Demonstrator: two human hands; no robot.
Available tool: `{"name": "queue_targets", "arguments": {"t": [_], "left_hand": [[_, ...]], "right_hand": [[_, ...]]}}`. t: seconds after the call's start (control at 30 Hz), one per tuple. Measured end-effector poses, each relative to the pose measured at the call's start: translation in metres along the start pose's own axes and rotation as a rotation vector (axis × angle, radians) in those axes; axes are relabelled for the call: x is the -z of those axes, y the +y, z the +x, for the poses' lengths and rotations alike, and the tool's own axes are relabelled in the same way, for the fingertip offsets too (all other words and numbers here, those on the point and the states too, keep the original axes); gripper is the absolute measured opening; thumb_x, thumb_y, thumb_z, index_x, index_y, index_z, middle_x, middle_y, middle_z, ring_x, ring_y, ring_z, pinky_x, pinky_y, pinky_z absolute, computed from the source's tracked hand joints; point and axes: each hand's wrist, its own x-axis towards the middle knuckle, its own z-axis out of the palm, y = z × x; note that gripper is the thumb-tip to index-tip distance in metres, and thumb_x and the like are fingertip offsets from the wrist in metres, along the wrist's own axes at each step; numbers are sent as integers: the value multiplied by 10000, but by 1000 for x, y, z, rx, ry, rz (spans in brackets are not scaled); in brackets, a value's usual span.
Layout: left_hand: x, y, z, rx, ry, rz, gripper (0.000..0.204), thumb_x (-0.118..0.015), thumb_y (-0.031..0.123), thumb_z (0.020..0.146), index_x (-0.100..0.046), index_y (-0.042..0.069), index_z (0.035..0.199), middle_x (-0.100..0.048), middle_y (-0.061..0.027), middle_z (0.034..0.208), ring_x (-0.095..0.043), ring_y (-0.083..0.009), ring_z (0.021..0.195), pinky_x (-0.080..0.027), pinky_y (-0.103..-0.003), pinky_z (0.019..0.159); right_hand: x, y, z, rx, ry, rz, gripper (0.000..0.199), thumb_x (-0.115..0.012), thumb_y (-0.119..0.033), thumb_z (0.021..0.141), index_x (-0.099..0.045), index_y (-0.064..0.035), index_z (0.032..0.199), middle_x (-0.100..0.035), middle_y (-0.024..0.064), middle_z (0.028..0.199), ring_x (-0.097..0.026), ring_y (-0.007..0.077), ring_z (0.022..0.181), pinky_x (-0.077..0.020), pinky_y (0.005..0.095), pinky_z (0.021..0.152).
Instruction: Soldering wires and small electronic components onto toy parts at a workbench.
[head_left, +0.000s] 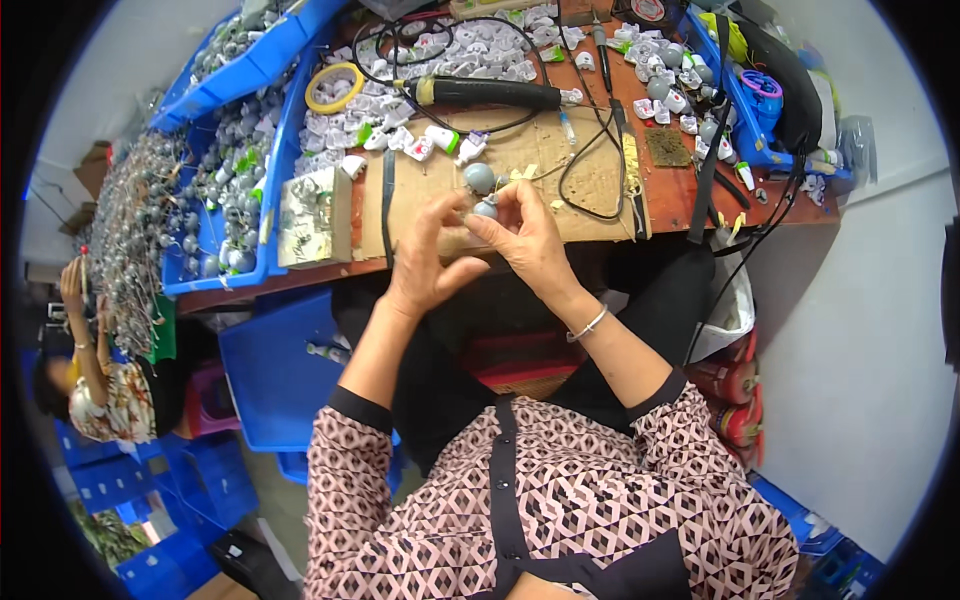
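My right hand (527,240) pinches a small grey ball (486,208) between thumb and fingers above the front edge of the cardboard mat (540,145). A second grey ball (479,178) shows just beyond it; whether the two are joined I cannot tell. Beside them, my left hand (432,255) has its fingers curved toward the balls and its thumb stretched apart. Its fingertips come close to the held ball, and nothing shows in its grip. White and green plastic pieces (432,140) lie on the mat's far side, near a thick black-handled tool (485,93).
A blue bin (290,140) of grey balls stands left, beside a pale block (312,220). White plastic parts (490,45) and a yellow tape roll (335,88) lie behind. A pen-like tool (601,55) and looping black cables lie right. Another person (110,390) sits far left.
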Motion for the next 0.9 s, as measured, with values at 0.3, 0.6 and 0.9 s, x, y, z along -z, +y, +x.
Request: {"name": "queue_targets", "arguments": {"t": [0.3,0.6,0.9], "left_hand": [[-1,1,-6,345,-50,-272,496,-740,86,859,-525,34,1302,-670,-85,1021,-640,-140,928,-526,-290,805],[3,-14,-2,510,50,-862,307,-592,224,1021,-550,23,1250,-590,-10,901,-559,-84,780,-463,-225,696],[6,-5,2,571,-76,-734,274,-625,145,981,-554,42,1225,-568,12,891,-545,-63,786,-447,-215,712]], "right_hand": [[-15,12,4,-145,-112,149,405,-738,-409,913,-478,-114,816,-458,-56,751,-418,21,668,-332,188,537],[3,7,12,-151,-125,128,195,-644,-235,983,-655,-63,1075,-637,-35,907,-558,23,746,-463,184,597],[4,4,18,-43,-132,107,131,-643,-177,978,-659,-52,1014,-642,-48,861,-556,25,713,-449,190,591]]}}
